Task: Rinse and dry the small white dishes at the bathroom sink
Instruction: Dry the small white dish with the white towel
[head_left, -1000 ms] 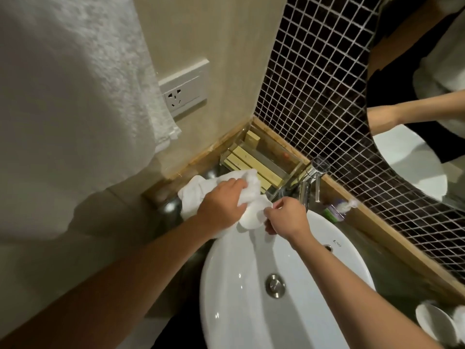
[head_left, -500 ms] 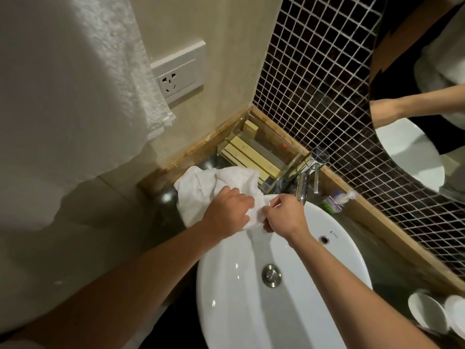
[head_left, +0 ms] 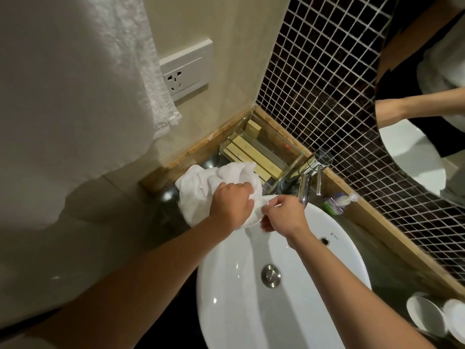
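Above the far rim of the round white sink (head_left: 226, 285), my left hand (head_left: 230, 205) presses a crumpled white cloth (head_left: 201, 187) against a small white dish (head_left: 254, 217). My right hand (head_left: 284, 215) pinches that dish by its right edge. Most of the dish is hidden by the cloth and my fingers. Two more small white dishes (head_left: 425, 316) sit on the dark counter at the lower right, cut off by the frame.
A chrome faucet (head_left: 305, 187) stands just behind my hands. A clear tray with yellow boxes (head_left: 254, 154) fills the corner. A small bottle (head_left: 337, 202) lies right of the faucet. A white towel (head_left: 83, 79) hangs at left beside a wall socket (head_left: 186, 71).
My hands have stayed together at the sink's far rim, the left one shifting the cloth over the dish. The view has tilted, bringing the dishes at lower right more into frame.
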